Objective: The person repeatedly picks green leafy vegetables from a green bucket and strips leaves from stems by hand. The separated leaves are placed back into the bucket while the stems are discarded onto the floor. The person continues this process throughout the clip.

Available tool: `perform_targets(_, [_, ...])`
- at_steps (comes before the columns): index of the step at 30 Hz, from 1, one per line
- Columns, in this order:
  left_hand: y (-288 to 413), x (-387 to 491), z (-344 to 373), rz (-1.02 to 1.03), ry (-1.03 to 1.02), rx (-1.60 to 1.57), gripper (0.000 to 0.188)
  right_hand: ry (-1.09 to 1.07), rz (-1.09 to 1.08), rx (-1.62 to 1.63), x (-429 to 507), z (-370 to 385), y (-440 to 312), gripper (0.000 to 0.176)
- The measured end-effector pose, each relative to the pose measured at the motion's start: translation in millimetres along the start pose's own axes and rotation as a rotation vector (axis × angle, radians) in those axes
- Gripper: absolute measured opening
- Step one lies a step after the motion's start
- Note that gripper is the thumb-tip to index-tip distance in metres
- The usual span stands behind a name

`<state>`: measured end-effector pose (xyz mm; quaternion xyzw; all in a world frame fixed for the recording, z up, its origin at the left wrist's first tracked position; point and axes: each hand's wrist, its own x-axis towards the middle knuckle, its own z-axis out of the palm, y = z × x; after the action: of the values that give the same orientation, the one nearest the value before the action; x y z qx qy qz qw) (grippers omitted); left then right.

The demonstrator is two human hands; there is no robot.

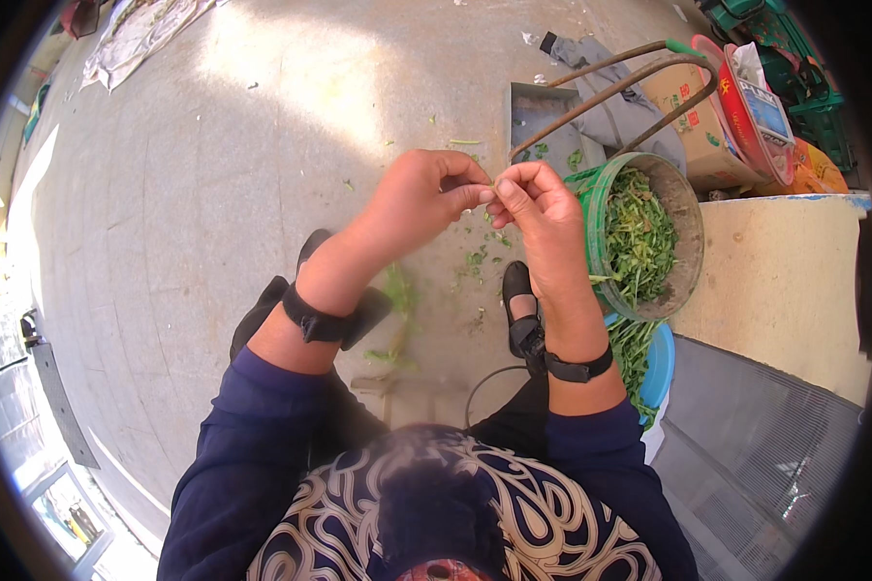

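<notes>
My left hand (436, 185) and my right hand (540, 207) meet fingertip to fingertip in front of me, above the floor. Between the pinched thumbs and fingers shows a tiny bit of green stem (493, 185), mostly hidden by the fingertips. A leafy green stalk (401, 309) appears blurred below my left forearm; whether it hangs or lies on the floor I cannot tell. Right of my right hand stands a green bucket (597, 218), tilted in view, holding cut leafy greens (639, 243). More long greens (631, 356) fill a blue basin (660, 367) beneath it.
Leaf scraps (474, 258) litter the concrete floor (189, 189) by my black shoe (517, 290). Beyond the bucket are a metal dustpan-like scoop (527, 109), a rusty bent-tube handle (596, 91), grey cloth (603, 109) and a cardboard box (687, 123). A pale board (770, 269) stands at right.
</notes>
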<state>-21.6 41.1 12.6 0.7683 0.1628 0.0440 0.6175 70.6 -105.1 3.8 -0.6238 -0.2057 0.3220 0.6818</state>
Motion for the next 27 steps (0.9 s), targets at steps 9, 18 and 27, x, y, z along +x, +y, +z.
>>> perform_targets(9, [-7.1, -3.4, -5.2, 0.055, 0.018, 0.078, 0.012, -0.034, 0.141, 0.184, 4.5, -7.7, 1.4, 0.02])
perform_targets(18, [-9.8, -5.7, -7.2, 0.132, 0.043, 0.083, 0.011, -0.23, 0.325, 0.557, 3.8, -6.5, 3.5, 0.018])
perform_targets(27, [-9.0, -4.6, -3.0, 0.115, 0.041, 0.005, 0.011, -0.184, 0.28, 0.493, 1.8, -2.2, 4.5, 0.019])
